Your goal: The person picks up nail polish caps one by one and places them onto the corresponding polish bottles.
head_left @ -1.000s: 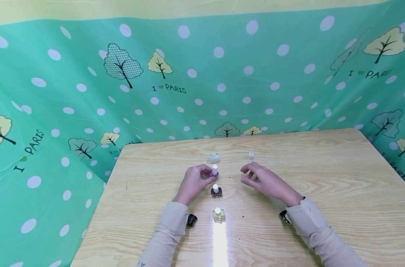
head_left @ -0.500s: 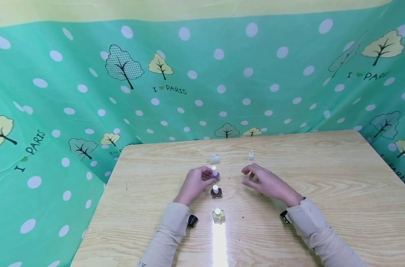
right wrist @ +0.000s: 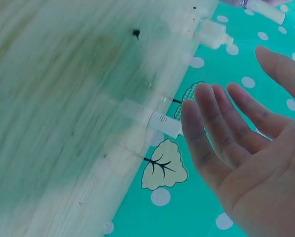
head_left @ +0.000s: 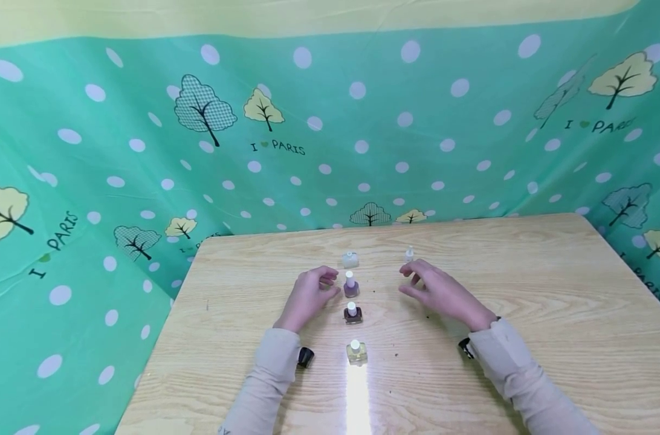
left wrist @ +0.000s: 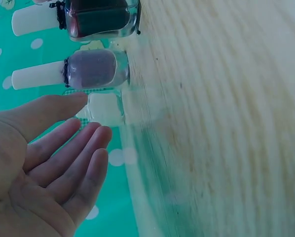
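A purple nail polish bottle (head_left: 351,289) with a tall white cap stands upright just right of my left hand (head_left: 308,295). That hand's fingers are loosely bent and hold nothing; in the left wrist view the thumb and fingertips are apart, close beside the purple bottle (left wrist: 93,69). My right hand (head_left: 439,292) hovers to the right, fingers relaxed, palm bare in the right wrist view. Just beyond its fingers is a small white bottle (head_left: 409,255) with a narrow tip, partly covered by the hand in the right wrist view.
Roughly in line with the purple bottle stand a whitish square bottle (head_left: 350,260) behind it, a dark nail polish bottle (head_left: 353,315) in front, and a pale yellow one (head_left: 356,354) nearer me. A green patterned cloth (head_left: 330,121) hangs behind the wooden table (head_left: 526,290).
My left hand has let go of the purple nail polish bottle and drawn back to the left. My right hand has shifted slightly right and away from me, closer to the small white bottle.
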Motion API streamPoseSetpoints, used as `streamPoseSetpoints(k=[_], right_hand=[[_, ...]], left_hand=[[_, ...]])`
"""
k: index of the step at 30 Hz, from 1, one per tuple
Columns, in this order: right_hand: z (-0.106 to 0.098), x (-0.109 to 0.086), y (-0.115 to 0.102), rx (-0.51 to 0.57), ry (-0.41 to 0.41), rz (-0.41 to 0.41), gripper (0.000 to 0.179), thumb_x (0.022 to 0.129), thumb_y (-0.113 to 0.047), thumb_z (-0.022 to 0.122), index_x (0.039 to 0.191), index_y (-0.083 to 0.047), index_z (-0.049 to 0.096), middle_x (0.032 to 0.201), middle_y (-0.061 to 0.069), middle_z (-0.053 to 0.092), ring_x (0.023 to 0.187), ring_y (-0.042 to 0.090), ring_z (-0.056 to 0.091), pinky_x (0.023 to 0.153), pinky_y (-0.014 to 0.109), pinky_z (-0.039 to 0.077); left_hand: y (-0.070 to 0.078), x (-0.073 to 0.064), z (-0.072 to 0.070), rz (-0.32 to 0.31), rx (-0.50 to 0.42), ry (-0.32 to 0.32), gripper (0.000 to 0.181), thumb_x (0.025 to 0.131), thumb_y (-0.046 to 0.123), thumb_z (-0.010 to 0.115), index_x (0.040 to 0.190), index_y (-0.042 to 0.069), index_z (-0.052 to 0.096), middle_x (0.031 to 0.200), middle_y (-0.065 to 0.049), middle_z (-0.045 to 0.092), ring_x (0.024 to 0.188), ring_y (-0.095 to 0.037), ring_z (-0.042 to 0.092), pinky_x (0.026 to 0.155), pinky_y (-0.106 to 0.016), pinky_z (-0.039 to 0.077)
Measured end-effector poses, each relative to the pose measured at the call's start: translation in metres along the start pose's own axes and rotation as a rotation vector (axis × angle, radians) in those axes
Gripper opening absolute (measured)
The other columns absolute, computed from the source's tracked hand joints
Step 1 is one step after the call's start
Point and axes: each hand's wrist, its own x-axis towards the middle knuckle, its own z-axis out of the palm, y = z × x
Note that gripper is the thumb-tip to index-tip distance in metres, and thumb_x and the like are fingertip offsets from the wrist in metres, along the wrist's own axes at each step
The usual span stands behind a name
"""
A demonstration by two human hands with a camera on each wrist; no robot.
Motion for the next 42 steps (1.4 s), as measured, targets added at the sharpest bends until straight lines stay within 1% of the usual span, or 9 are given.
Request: streamPoseSetpoints(k=[2,8,13,22,26,29,33,38,42], right_hand=[[-0.002,0.001,0.002,0.005,0.004,0.003,0.041,0.097,-0.025,0.065,0.128,0.000,0.057,0.122,0.016,0.062,0.102,0.024,0.063,0.084,0.041,0.056],[-0.007,0.005,0.011,0.008,0.012,0.047,0.040,0.097,-0.024,0.065,0.127,0.003,0.057,0.121,0.018,0.062,0.102,0.028,0.063,0.085,0.045,0.056],[-0.011,0.008,0.017,0.000,0.006,0.082,0.039,0.098,-0.023,0.064,0.125,0.004,0.058,0.121,0.020,0.063,0.102,0.030,0.063,0.085,0.046,0.056],[-0.013,0.018,0.025,0.022,0.010,0.151,0.042,0.098,-0.024,0.062,0.125,0.008,0.056,0.118,0.022,0.063,0.102,0.032,0.063,0.081,0.044,0.057],[-0.014,0.026,0.030,0.043,-0.001,0.176,0.044,0.099,-0.024,0.062,0.127,0.009,0.053,0.121,0.024,0.061,0.104,0.033,0.062,0.082,0.044,0.056],[-0.014,0.031,0.032,0.057,-0.012,0.183,0.046,0.099,-0.024,0.062,0.128,0.010,0.052,0.124,0.026,0.059,0.105,0.035,0.061,0.084,0.044,0.056],[-0.013,0.038,0.036,0.074,-0.014,0.181,0.044,0.098,-0.022,0.063,0.125,0.012,0.053,0.122,0.027,0.059,0.105,0.035,0.061,0.087,0.045,0.055],[-0.011,0.044,0.039,0.082,-0.009,0.195,0.043,0.098,-0.020,0.063,0.126,0.011,0.053,0.120,0.025,0.059,0.103,0.033,0.059,0.090,0.046,0.053],[-0.009,0.048,0.041,0.092,-0.008,0.203,0.042,0.097,-0.019,0.063,0.127,0.010,0.053,0.120,0.024,0.060,0.102,0.032,0.059,0.090,0.046,0.053]], left_hand=[[0.000,0.002,0.000,-0.002,-0.008,0.009,0.036,0.086,0.011,0.076,0.119,0.003,0.066,0.113,-0.011,0.070,0.102,-0.024,0.068,0.093,-0.038,0.056],[0.001,0.007,0.000,0.010,-0.028,0.025,0.034,0.088,0.011,0.074,0.120,0.001,0.066,0.114,-0.014,0.070,0.101,-0.025,0.068,0.092,-0.038,0.056],[0.001,0.011,-0.001,-0.014,-0.039,0.029,0.035,0.089,0.013,0.073,0.121,0.001,0.065,0.116,-0.015,0.069,0.100,-0.026,0.068,0.093,-0.040,0.056],[-0.003,0.023,-0.001,-0.011,-0.022,0.034,0.036,0.089,0.016,0.074,0.122,0.002,0.065,0.117,-0.014,0.069,0.101,-0.025,0.067,0.092,-0.038,0.056],[-0.006,0.030,0.002,-0.019,-0.006,0.039,0.038,0.089,0.019,0.074,0.123,0.005,0.065,0.117,-0.011,0.068,0.102,-0.024,0.066,0.093,-0.037,0.055],[-0.007,0.035,0.004,-0.031,0.005,0.039,0.039,0.089,0.020,0.074,0.124,0.007,0.064,0.117,-0.009,0.068,0.103,-0.023,0.066,0.093,-0.037,0.055],[-0.007,0.040,0.006,-0.038,0.006,0.030,0.041,0.089,0.020,0.075,0.126,0.007,0.063,0.118,-0.009,0.067,0.106,-0.024,0.065,0.095,-0.038,0.054],[-0.006,0.047,0.009,-0.035,0.001,0.017,0.041,0.090,0.020,0.073,0.127,0.006,0.062,0.119,-0.010,0.067,0.108,-0.024,0.064,0.095,-0.039,0.054],[-0.005,0.053,0.010,-0.047,0.001,0.011,0.040,0.090,0.020,0.073,0.126,0.007,0.062,0.119,-0.009,0.068,0.107,-0.022,0.065,0.094,-0.038,0.054]])
